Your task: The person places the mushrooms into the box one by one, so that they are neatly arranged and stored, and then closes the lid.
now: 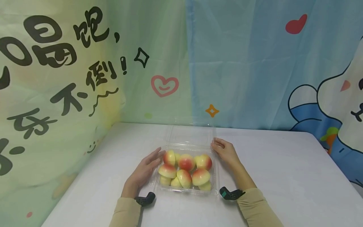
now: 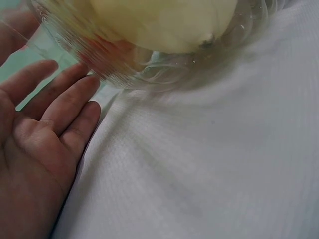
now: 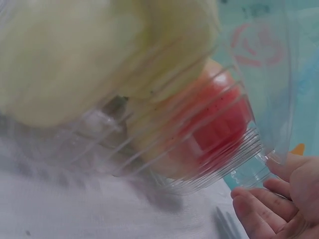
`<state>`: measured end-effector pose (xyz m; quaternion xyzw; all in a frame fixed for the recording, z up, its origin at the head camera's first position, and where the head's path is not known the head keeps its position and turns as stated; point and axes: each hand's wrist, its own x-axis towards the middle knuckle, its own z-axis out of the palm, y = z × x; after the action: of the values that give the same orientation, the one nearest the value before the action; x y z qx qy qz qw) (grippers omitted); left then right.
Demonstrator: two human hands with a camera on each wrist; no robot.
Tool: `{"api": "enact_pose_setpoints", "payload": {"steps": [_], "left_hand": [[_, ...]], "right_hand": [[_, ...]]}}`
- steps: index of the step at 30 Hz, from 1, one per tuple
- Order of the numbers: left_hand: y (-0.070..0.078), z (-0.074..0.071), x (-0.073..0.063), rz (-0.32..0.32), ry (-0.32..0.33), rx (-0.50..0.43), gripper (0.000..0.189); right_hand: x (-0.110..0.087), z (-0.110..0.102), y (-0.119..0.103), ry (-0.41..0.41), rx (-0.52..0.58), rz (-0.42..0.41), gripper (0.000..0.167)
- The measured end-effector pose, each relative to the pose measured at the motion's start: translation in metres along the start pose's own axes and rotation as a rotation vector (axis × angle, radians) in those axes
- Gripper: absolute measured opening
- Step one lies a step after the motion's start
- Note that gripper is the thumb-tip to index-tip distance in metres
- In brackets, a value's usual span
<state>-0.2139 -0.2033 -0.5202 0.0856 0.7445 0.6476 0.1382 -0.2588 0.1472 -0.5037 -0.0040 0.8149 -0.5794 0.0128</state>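
Note:
A clear plastic clamshell box [image 1: 185, 190] sits on the white table, its transparent lid [image 1: 191, 134] raised at the back. Inside lie several round yellow-and-red fruits [image 1: 186, 162], close together in rows. My left hand [image 1: 144, 168] is along the box's left side, fingers extended; in the left wrist view its fingertips [image 2: 92, 82] are right at the ribbed plastic wall. At the back right corner is my right hand [image 1: 227, 152], thumb and fingers loosely bent beside the lid's lower edge. The right wrist view shows its thumb [image 3: 279, 164] against the plastic near that corner.
The white table [image 1: 283, 176] reaches back to a printed cloth backdrop [image 1: 241, 63]. Each wrist wears a dark camera mount, the left one [image 1: 146, 199] and the right one [image 1: 231, 193], low beside the box. Tan sleeves [image 1: 124, 212] cover the forearms.

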Motion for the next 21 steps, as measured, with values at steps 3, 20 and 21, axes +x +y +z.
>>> {"api": "enact_pose_setpoints", "payload": {"steps": [3, 20, 21], "left_hand": [[-0.0002, -0.0002, 0.0003, -0.003, 0.010, -0.004, 0.061], [-0.0005, -0.0030, -0.0018, 0.050, -0.056, -0.021, 0.062], [-0.0008, -0.0033, -0.0019, 0.053, -0.061, -0.021, 0.062]], "right_hand": [[0.0000, -0.0003, 0.0011, 0.002, -0.015, -0.006, 0.055], [-0.0049, -0.0029, -0.0069, 0.044, -0.026, 0.025, 0.056], [-0.0056, -0.0031, -0.0078, 0.046, -0.031, 0.027, 0.056]]}}
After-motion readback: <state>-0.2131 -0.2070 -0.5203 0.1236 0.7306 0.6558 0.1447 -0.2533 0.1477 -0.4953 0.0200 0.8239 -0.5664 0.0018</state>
